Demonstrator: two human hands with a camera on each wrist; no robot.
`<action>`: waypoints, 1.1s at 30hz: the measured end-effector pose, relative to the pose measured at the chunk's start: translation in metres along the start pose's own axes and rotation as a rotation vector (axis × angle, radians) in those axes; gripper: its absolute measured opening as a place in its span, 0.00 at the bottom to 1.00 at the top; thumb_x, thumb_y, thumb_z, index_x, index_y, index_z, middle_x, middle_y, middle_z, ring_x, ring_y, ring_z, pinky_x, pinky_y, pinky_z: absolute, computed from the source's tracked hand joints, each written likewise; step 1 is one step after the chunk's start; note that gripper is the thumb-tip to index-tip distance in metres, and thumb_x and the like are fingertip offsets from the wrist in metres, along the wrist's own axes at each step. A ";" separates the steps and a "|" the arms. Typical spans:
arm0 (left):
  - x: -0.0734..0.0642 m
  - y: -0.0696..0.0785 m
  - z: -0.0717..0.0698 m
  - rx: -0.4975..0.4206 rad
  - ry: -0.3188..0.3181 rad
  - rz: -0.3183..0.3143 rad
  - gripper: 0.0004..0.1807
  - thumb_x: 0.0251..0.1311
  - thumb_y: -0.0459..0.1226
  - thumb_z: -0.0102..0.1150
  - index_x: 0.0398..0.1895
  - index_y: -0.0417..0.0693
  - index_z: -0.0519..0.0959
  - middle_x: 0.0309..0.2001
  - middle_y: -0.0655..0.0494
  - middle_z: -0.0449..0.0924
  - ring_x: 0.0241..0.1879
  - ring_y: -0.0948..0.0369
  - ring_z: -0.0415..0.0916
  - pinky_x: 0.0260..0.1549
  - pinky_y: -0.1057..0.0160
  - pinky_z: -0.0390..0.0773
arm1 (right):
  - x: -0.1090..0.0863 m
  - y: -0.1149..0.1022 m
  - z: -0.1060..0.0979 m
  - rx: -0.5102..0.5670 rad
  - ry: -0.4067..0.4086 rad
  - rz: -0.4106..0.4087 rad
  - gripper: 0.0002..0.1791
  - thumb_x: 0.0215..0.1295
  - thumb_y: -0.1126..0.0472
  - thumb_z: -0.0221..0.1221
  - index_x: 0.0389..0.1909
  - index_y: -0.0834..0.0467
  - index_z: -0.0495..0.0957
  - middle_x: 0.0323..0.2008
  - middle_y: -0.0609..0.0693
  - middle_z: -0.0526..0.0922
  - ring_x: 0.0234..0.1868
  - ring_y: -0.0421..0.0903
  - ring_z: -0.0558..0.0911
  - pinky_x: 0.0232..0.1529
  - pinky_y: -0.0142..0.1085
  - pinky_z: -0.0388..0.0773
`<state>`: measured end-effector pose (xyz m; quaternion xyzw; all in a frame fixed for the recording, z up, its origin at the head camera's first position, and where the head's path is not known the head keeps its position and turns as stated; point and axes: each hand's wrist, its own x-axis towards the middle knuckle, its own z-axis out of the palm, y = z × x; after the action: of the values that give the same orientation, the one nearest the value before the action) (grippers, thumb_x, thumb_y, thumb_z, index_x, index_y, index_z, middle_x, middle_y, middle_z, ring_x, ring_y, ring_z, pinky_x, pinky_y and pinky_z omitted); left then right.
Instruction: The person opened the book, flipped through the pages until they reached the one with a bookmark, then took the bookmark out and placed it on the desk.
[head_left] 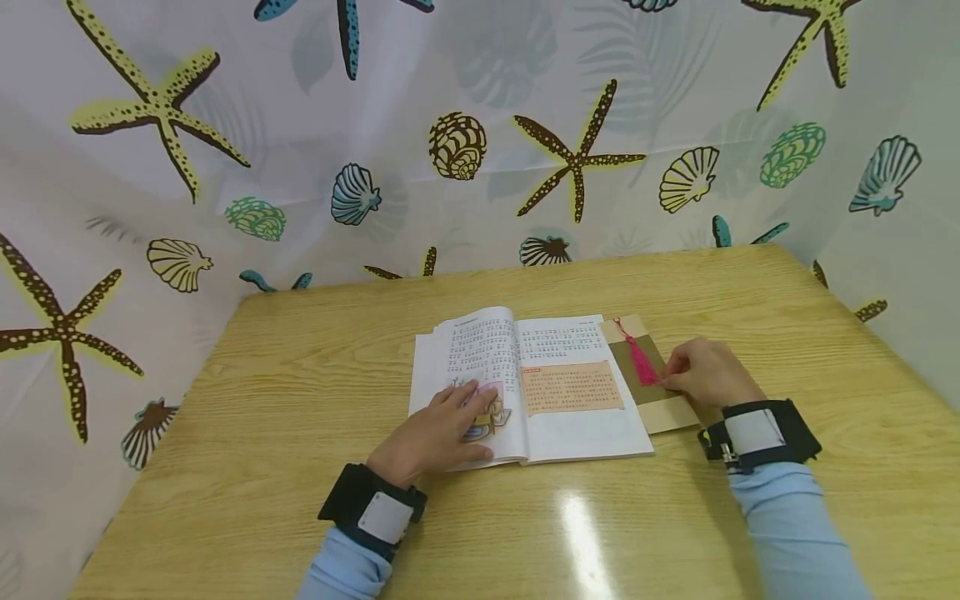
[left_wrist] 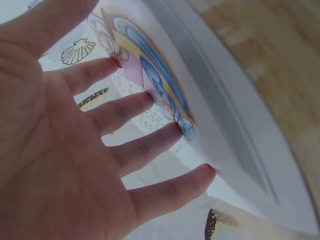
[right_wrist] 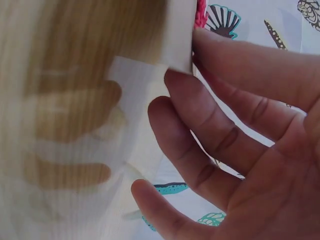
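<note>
An open book (head_left: 577, 437) with printed text and a coloured picture lies on the table. My left hand (head_left: 435, 433) rests on its left page with spread, straight fingers; in the left wrist view the fingertips touch the page beside the picture (left_wrist: 155, 75). From under the book's right side sticks out a brown-and-cream card (head_left: 667, 414), with a pink tassel (head_left: 642, 364) lying over it. My right hand (head_left: 708, 372) pinches the card's right edge between thumb and fingers, close to the tassel's end. How much card lies under the book is hidden.
The wooden table (head_left: 300, 400) extends around the book on all sides. Behind it hangs a white cloth (head_left: 405, 92) printed with starfish and shells. A bright reflection lies on the tabletop in front of the book.
</note>
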<state>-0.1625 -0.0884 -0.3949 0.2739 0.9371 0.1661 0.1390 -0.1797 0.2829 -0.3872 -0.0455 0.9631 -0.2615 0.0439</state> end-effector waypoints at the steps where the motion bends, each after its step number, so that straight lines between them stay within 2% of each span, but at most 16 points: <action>1: 0.000 0.000 0.000 0.000 0.000 0.001 0.43 0.61 0.45 0.71 0.78 0.51 0.63 0.77 0.41 0.57 0.75 0.39 0.52 0.68 0.39 0.62 | 0.000 0.001 -0.001 0.000 -0.001 0.007 0.07 0.60 0.68 0.67 0.25 0.65 0.80 0.24 0.52 0.79 0.29 0.51 0.73 0.29 0.38 0.68; 9: 0.000 -0.001 0.000 0.011 0.001 0.015 0.43 0.62 0.46 0.70 0.78 0.51 0.62 0.77 0.41 0.57 0.75 0.38 0.52 0.67 0.39 0.63 | -0.003 0.009 -0.004 -0.044 0.009 0.045 0.07 0.60 0.67 0.68 0.27 0.66 0.81 0.26 0.55 0.80 0.30 0.53 0.74 0.29 0.39 0.69; 14: 0.000 0.000 0.000 0.017 -0.003 0.014 0.43 0.62 0.46 0.70 0.78 0.51 0.62 0.77 0.41 0.57 0.75 0.39 0.53 0.68 0.39 0.63 | -0.006 0.014 -0.007 -0.078 0.031 0.098 0.08 0.60 0.66 0.68 0.28 0.66 0.81 0.27 0.58 0.79 0.30 0.54 0.74 0.27 0.40 0.69; 18: -0.001 0.000 0.000 0.020 -0.004 0.018 0.43 0.62 0.46 0.70 0.78 0.49 0.62 0.77 0.40 0.57 0.75 0.39 0.53 0.67 0.39 0.64 | -0.007 0.017 -0.009 -0.100 0.042 0.138 0.08 0.60 0.66 0.67 0.27 0.66 0.80 0.25 0.57 0.78 0.28 0.54 0.74 0.25 0.39 0.68; 33: -0.002 -0.001 0.000 0.027 0.002 0.029 0.43 0.62 0.46 0.70 0.78 0.48 0.62 0.76 0.40 0.58 0.74 0.38 0.54 0.67 0.39 0.64 | -0.009 0.022 -0.008 -0.129 0.057 0.198 0.10 0.59 0.65 0.68 0.23 0.64 0.79 0.21 0.55 0.74 0.25 0.52 0.73 0.23 0.38 0.65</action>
<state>-0.1617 -0.0900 -0.3946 0.2893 0.9352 0.1555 0.1320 -0.1732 0.3067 -0.3904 0.0544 0.9786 -0.1948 0.0389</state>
